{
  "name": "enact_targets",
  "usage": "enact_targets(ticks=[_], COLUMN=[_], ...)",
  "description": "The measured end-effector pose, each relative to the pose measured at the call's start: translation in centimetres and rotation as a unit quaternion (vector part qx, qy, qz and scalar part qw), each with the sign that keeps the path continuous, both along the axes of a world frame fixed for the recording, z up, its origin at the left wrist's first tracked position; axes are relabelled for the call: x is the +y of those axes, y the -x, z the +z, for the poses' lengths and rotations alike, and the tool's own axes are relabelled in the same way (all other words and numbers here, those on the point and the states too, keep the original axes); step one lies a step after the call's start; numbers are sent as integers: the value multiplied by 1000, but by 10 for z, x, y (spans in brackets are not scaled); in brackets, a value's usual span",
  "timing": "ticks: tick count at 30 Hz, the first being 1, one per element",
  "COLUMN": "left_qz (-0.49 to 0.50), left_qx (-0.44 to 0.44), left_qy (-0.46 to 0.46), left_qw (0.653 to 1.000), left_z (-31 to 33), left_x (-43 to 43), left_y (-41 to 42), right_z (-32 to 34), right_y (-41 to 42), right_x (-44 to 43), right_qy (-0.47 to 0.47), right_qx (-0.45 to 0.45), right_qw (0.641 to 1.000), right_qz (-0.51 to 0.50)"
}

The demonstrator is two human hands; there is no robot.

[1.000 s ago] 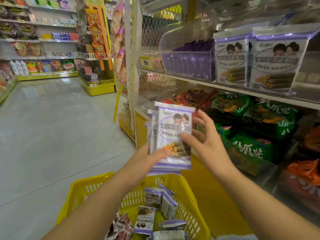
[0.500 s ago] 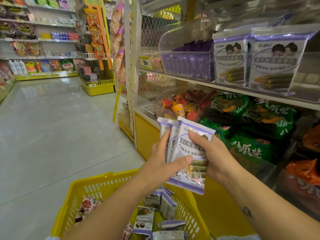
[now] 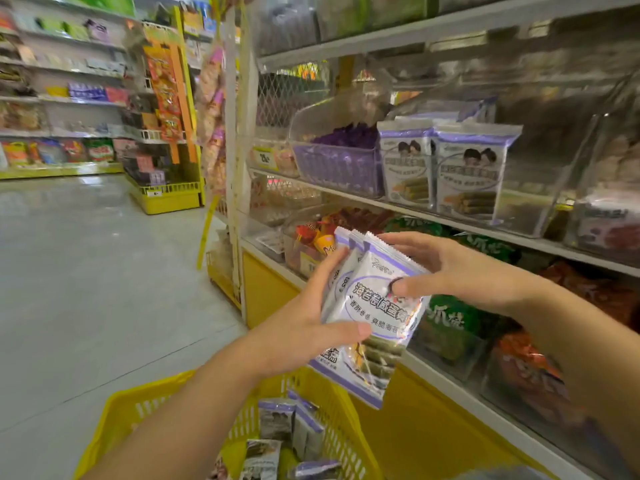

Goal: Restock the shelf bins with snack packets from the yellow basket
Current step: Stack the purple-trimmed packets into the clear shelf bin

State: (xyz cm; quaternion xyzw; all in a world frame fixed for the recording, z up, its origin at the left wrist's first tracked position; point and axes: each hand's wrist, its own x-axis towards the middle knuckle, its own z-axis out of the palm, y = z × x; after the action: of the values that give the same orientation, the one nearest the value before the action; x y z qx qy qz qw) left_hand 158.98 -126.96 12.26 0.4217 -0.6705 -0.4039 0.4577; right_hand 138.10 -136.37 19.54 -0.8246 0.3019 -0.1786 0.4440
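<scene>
Left hand grips the packet stack by its left edge: thumb laid across the front face, fingers wrapped round the back. Right hand is on the stack's upper right: thumb pressed on the front print, fingers spread over the top edge and behind it, so a loose pinch. At least three white-and-purple packets, fanned, tilted with their tops leaning left, bottom corner hanging down to the right. Front one shows rolled green snacks through a clear window.

Directly under the grip: yellow basket, its far rim just below the stack's lower corner and not touching it. More purple-topped packets lie loose inside it.

Just behind the stack: a clear bin of red and orange snacks. Right of and below the right hand: green bags, then orange bags further right, blurred.

Above the grip, one shelf up: a clear bin with matching packets standing upright, two faces showing side by side. Left of those, a bin of purple wrappers.

Far left of the grip: grey floor, more stocked shelving across the aisle, too blurred to read.
</scene>
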Motion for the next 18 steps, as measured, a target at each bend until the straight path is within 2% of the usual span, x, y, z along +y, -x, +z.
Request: enact_targets(ticks=[3,5,7,10,14,16,18], left_qz=[-38,-44,-33,-7,31,53,94], left_qx=[-26,-50,-87,-134,-185,-192,-190], left_qy=[31,56,93,171,267,312,354], left_qw=[998,996,991,976,945,929,911], left_z=[31,57,83,121,176,203,223], left_x=[3,5,7,5,-9,-23,-41], left_y=[15,23,31,44,64,75,88], right_z=[42,67,91,125,173,192,205], right_y=[18,29,40,54,72,80,85], right_x=[5,13,22,34,48,52,50], right_qy=[-40,-70,-52,52,188,283,388], right_qx=[46,34,15,-26,-83,-84,-86], right_qw=[995,991,993,998,978,953,909], right_qz=[78,110,104,34,-26,-69,-122])
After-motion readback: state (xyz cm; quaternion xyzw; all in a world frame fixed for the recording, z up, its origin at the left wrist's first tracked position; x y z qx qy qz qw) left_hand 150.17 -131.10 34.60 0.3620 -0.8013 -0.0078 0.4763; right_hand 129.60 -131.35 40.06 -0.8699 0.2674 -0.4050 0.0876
